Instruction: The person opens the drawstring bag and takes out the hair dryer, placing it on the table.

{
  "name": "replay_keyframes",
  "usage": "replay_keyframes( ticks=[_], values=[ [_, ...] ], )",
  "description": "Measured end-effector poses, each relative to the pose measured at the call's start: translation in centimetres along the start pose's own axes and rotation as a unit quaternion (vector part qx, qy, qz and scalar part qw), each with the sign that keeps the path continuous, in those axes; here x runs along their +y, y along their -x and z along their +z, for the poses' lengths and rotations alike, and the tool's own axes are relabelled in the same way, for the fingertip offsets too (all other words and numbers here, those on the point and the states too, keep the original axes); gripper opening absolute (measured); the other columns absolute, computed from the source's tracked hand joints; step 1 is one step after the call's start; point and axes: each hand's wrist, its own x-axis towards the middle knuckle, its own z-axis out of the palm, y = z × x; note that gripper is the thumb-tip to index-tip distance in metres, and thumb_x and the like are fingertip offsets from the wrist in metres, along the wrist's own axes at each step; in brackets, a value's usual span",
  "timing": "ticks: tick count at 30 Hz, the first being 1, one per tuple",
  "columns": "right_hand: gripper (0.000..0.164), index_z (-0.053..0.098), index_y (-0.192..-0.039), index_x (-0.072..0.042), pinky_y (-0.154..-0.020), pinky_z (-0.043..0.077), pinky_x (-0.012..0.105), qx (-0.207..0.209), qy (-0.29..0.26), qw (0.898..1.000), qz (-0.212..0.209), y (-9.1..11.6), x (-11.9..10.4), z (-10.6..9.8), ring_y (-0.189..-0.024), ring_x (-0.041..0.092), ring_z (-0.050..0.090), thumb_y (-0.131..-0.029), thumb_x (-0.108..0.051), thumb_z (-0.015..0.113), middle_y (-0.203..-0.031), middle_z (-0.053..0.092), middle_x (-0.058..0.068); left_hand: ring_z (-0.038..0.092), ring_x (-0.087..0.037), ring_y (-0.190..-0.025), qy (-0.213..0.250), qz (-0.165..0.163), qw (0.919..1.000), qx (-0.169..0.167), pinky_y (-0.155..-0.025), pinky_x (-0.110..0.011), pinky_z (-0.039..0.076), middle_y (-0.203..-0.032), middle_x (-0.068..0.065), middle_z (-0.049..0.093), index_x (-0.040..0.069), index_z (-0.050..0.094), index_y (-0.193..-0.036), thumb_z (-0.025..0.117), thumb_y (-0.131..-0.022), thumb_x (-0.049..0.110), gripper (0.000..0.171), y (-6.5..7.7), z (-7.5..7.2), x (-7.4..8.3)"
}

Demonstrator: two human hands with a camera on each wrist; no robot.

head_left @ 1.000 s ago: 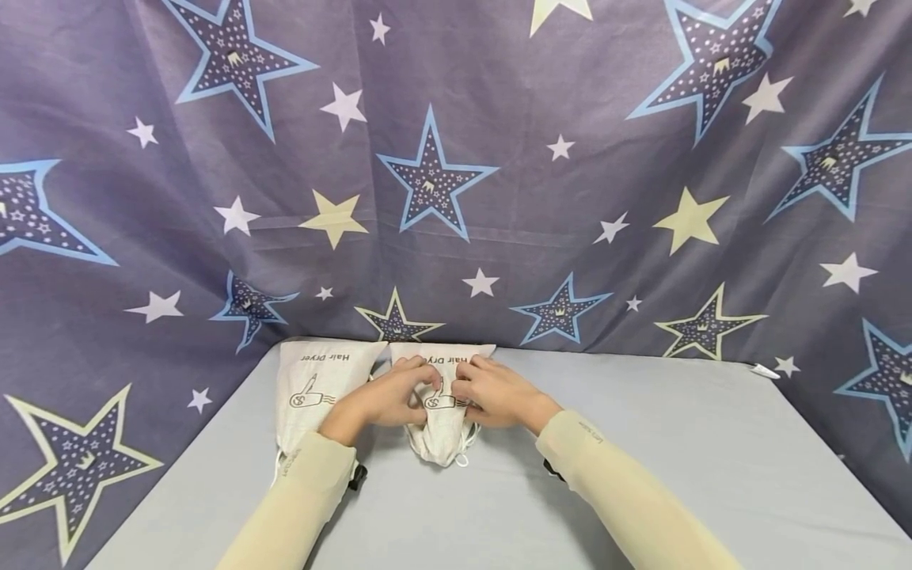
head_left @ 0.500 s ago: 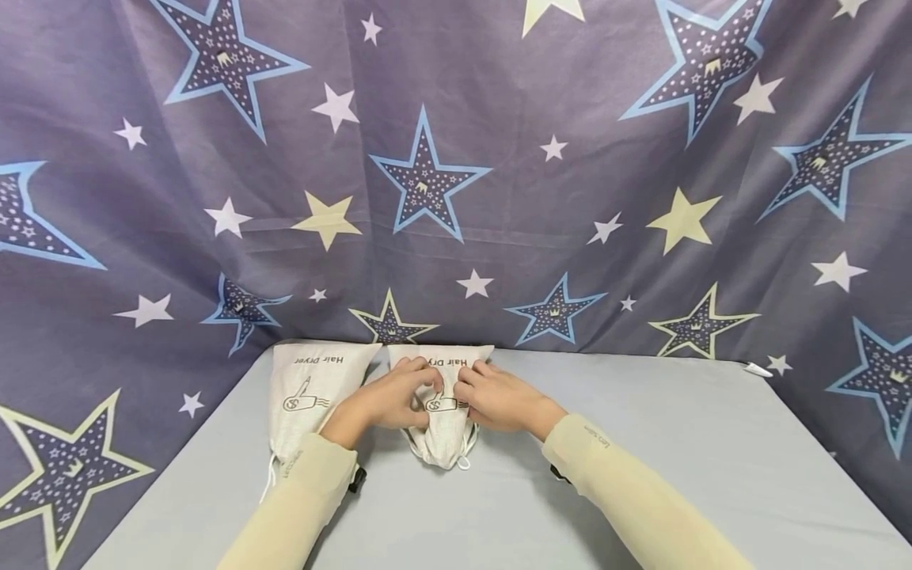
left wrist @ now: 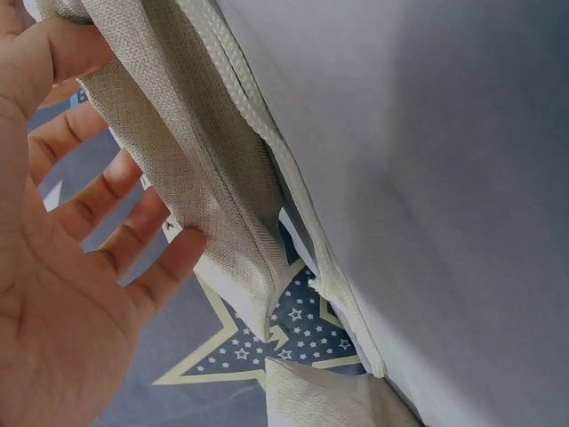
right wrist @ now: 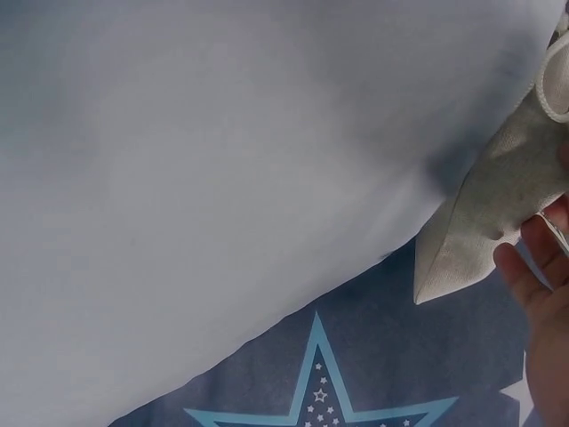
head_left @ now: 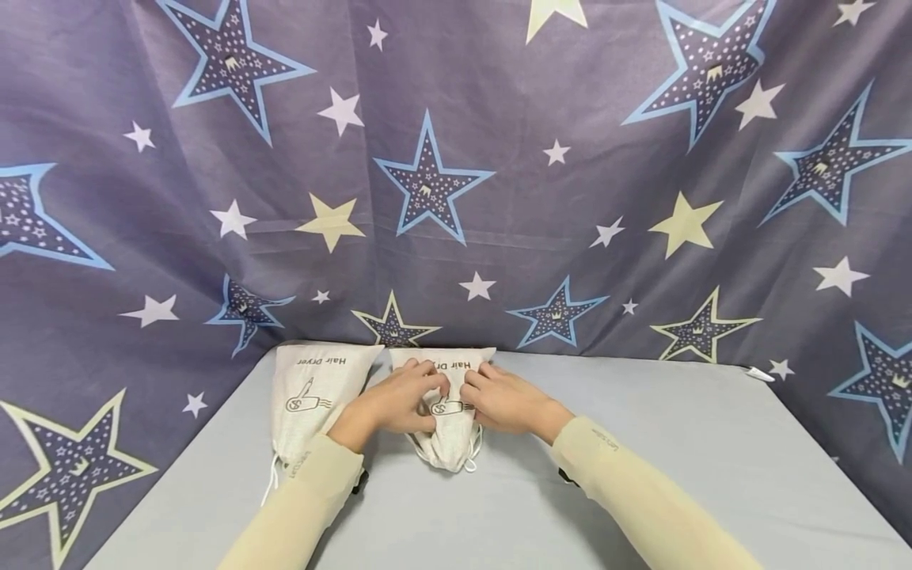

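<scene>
A cream drawstring bag (head_left: 450, 439), printed "Hair Dryer" with a dryer drawing, lies on the table against the back curtain, its gathered neck toward me. My left hand (head_left: 395, 402) touches its left side, with thumb and fingers spread apart over the fabric. In the left wrist view the loosely bent fingers (left wrist: 133, 222) rest along the bag's cloth. On the right side, my right hand (head_left: 514, 402) lays its fingertips on the bag. The right wrist view shows only part of that hand (right wrist: 547, 311) beside the bag's corner (right wrist: 444, 267).
A second matching bag (head_left: 309, 388) lies to the left, its white cord (head_left: 273, 479) trailing toward me. A star-patterned curtain (head_left: 456, 198) rises behind the grey tabletop (head_left: 677, 443). A small white object (head_left: 760, 374) sits at the back right edge.
Both hands stay on the middle bag and have shifted very slightly to the right. The bag's neck has moved a little with them. The left bag has hardly moved.
</scene>
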Motion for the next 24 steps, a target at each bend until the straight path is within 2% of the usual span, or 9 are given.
replay_keyframes(
  ticks=[6,12,24],
  values=[
    [0.019,0.058,-0.103,-0.017,-0.090,0.044,0.034,0.001,0.000,1.000,0.005,0.6,0.0,-0.3,-0.098,0.020,0.047,-0.089,-0.022,0.069,-0.103,0.052,-0.002,0.044,-0.020,-0.094,-0.014,0.010,0.9998,-0.002,-0.077,-0.037,0.039,-0.106,0.001,0.054,0.024,0.061,-0.108,0.077,-0.072,0.033,0.040,-0.2,0.1,0.5],
    [0.017,0.058,-0.103,-0.017,-0.089,0.045,0.034,-0.006,0.004,1.000,0.010,1.3,0.1,-0.5,-0.099,0.020,0.047,-0.089,-0.021,0.068,-0.102,0.052,-0.002,0.044,-0.019,-0.094,-0.006,0.022,0.9997,-0.010,-0.077,-0.036,0.040,-0.108,0.000,0.055,0.023,0.061,-0.108,0.076,-0.074,0.033,0.039,-0.7,0.3,0.9],
    [0.017,0.059,-0.100,-0.018,-0.090,0.046,0.036,0.006,0.007,1.000,0.003,2.9,0.6,-0.6,-0.096,0.019,0.047,-0.087,-0.020,0.070,-0.099,0.051,-0.003,0.042,-0.018,-0.092,-0.015,0.038,0.9990,-0.020,-0.076,-0.034,0.040,-0.106,0.001,0.053,0.025,0.060,-0.108,0.075,-0.073,0.033,0.039,-1.8,0.6,1.9]
  ],
)
